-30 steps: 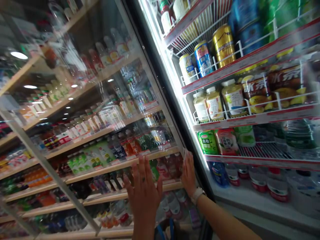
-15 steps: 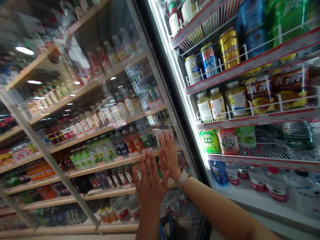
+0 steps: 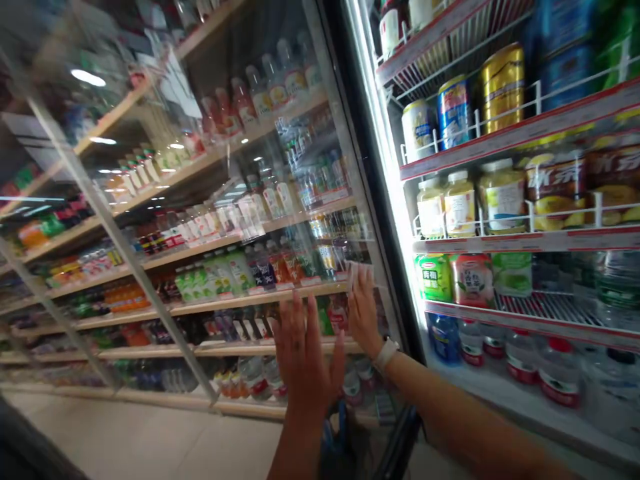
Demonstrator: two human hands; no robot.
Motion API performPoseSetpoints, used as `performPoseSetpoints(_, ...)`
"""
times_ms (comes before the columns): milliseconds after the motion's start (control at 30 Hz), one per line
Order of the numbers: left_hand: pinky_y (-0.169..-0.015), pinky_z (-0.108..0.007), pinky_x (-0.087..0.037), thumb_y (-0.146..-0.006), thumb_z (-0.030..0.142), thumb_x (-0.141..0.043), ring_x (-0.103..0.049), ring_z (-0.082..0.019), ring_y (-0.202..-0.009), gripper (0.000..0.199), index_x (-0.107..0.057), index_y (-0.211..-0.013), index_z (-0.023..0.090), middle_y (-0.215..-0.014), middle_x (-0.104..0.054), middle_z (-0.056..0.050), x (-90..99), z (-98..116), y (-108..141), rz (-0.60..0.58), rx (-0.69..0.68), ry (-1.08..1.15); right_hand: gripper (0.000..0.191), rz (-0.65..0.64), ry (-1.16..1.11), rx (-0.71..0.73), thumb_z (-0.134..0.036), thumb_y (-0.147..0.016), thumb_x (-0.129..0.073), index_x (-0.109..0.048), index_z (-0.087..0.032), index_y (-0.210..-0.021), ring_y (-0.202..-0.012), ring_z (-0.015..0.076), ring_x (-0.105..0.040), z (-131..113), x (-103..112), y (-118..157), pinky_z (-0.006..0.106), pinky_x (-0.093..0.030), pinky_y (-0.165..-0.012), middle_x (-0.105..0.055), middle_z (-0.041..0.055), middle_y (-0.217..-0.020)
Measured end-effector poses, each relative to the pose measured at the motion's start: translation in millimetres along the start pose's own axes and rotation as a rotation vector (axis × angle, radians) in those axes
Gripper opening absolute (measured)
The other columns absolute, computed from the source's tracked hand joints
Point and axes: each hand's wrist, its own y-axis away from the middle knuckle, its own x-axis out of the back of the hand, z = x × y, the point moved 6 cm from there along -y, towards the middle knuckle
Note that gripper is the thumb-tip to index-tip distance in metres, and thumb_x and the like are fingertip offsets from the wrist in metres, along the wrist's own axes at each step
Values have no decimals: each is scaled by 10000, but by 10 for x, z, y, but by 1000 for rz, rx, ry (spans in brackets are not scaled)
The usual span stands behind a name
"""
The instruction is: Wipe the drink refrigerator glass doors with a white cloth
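Observation:
A glass cooler door stands swung open in front of me, with reflections across it. My left hand is raised at the glass, fingers stretched and thumb out, holding nothing. Whether its palm touches the pane is hard to tell. To its right, near the door's dark-edged frame, my right hand presses a thin white cloth or tissue against the glass under its fingers. A pale band circles the right wrist.
The lit cooler on the right has wire-fronted shelves of cans and bottles, including a gold can. Through the glass, wooden shelves hold many drinks. A dark door edge and pale floor tiles show below.
The view has swung left, so the scene sits further right and more floor shows. My left hand has shifted left relative to the door, widening the gap to my right hand on the cloth.

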Motion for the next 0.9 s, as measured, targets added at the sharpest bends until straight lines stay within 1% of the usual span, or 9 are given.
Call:
performPoseSetpoints(100, -1225, -495, -134, -937, 358, -474, -112, -292, -1510, 733, -135, -1560, 174, -1640, -121, -84, 526, -157, 24, 65, 54, -101, 554, -61, -43, 209, -304, -1032, -232, -98, -308, -1570, -1518, 241, 10, -690, -59, -415, 573, -147, -1220, -109, -9, -1651)
performPoseSetpoints(200, -1220, -546, -86, -942, 386, -447, -66, -322, -1512, 733, -114, -1565, 188, -1647, -96, -81, 936, -466, 46, 55, 144, -210, 544, -132, -82, 379, -287, -1025, -236, -168, -274, -1565, -1518, 231, 8, -1399, -131, -672, 541, -129, -1228, -157, -9, -1643)
performPoseSetpoints(333, -1208, -582, -30, -963, 426, -383, -33, -332, -1512, 712, -100, -1565, 172, -1640, -126, -117, 1197, -889, 131, 20, 241, -318, 542, -267, -113, 600, -260, -1000, -319, -277, -250, -1540, -1518, 229, -46, -2024, -225, -526, 509, -127, -1233, -253, 1, -1618)
performPoseSetpoints(400, -1202, -593, -30, -975, 464, -334, -65, -335, -1511, 699, -105, -1563, 165, -1627, -174, -145, 1207, -1020, 204, -19, 268, -352, 543, -336, -150, 721, -248, -983, -381, -322, -252, -1523, -1514, 216, -89, -2125, -263, -222, 477, -132, -1238, -298, -1, -1600)
performPoseSetpoints(500, -1197, -589, -59, -975, 552, -233, -130, -338, -1504, 718, -117, -1561, 155, -1606, -230, -178, 1169, -1103, 307, -63, 260, -358, 507, -465, -239, 884, -223, -977, -412, -398, -298, -1478, -1485, 142, -215, -2039, -291, 416, 395, -179, -1237, -404, -48, -1540)
performPoseSetpoints(633, -1203, -551, -77, -959, 609, -134, -137, -325, -1504, 766, -115, -1560, 135, -1594, -260, -189, 1154, -1160, 382, -60, 222, -343, 495, -925, -272, 960, -227, -997, -372, -399, -458, -1434, -1374, 70, -421, -1717, -361, 1225, 298, -295, -1191, -465, -164, -1457)
performPoseSetpoints(700, -1205, -538, -85, -952, 626, -133, -131, -323, -1506, 780, -130, -1559, 136, -1587, -281, -186, 1144, -1196, 401, -72, 203, -336, 493, -1086, -284, 955, -238, -1006, -366, -386, -485, -1431, -1343, 73, -463, -1615, -369, 1397, 287, -346, -1162, -457, -179, -1450)
performPoseSetpoints(767, -1204, -529, -101, -945, 643, -127, -123, -323, -1507, 796, -136, -1559, 137, -1583, -292, -187, 1140, -1235, 419, -71, 196, -327, 483, -1030, -316, 1003, -220, -1015, -354, -398, -466, -1428, -1336, 62, -468, -1646, -350, 1324, 276, -374, -1142, -457, -173, -1452)
performPoseSetpoints(900, -1197, -538, -124, -949, 627, -84, -63, -326, -1513, 789, -78, -1563, 131, -1602, -226, -205, 1165, -1269, 462, -6, 165, -287, 461, -643, -278, 1061, -201, -1020, -357, -397, -348, -1454, -1413, 70, -357, -2014, -360, 669, 320, -315, -1185, -431, -108, -1500)
